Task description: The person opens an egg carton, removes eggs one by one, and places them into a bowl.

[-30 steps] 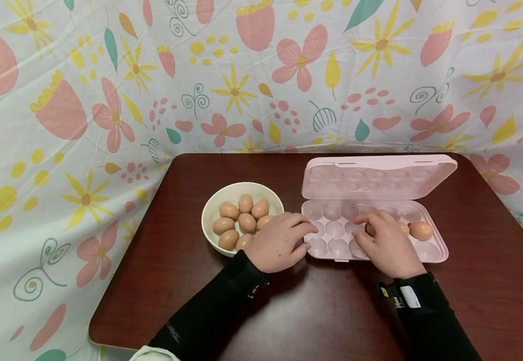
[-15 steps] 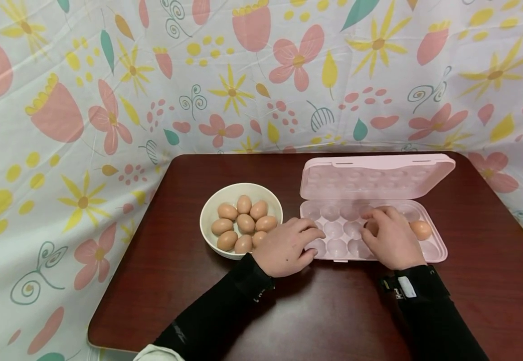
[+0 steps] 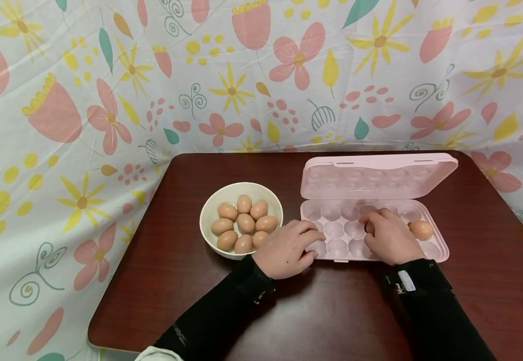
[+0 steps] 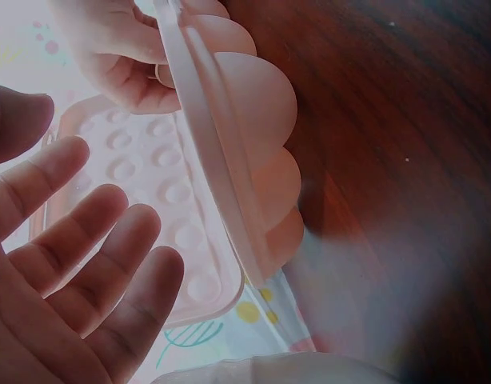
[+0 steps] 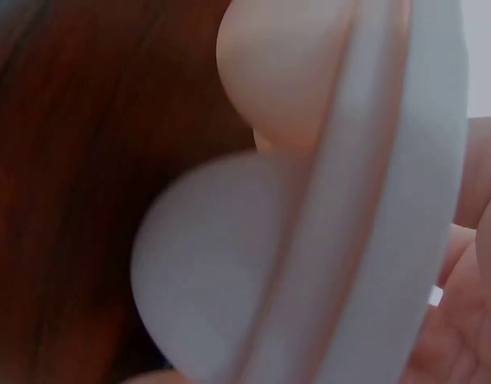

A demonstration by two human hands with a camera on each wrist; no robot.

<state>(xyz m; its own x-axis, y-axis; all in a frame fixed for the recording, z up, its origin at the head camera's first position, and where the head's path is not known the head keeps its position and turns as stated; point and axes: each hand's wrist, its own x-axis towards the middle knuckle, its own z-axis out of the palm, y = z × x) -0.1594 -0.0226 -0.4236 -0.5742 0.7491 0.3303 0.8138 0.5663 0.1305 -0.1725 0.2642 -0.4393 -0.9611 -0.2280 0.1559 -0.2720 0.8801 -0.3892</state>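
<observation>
A pink egg box (image 3: 333,229) stands unlatched on the table, its lid (image 3: 369,175) raised at the back. One brown egg (image 3: 421,230) sits in the middle row near the right end. My right hand (image 3: 392,238) reaches over that row, fingers curled down around an egg that they mostly hide. Nothing is held by my left hand (image 3: 286,250), which hovers with loosely bent fingers over the box's left end, beside the bowl. The left wrist view shows its spread fingers (image 4: 109,256) and the box side-on. In the right wrist view, the box wall (image 5: 373,192) covers most of my right hand.
A cream bowl (image 3: 205,220) with several brown eggs stands left of the box. Dark brown tabletop (image 3: 153,286) lies in front and to the left. A flower-print cloth (image 3: 252,75) hangs behind and at the sides.
My right hand has shifted slightly right and settled over the middle row. My left hand has moved a little right and toward me, uncovering more eggs in the bowl.
</observation>
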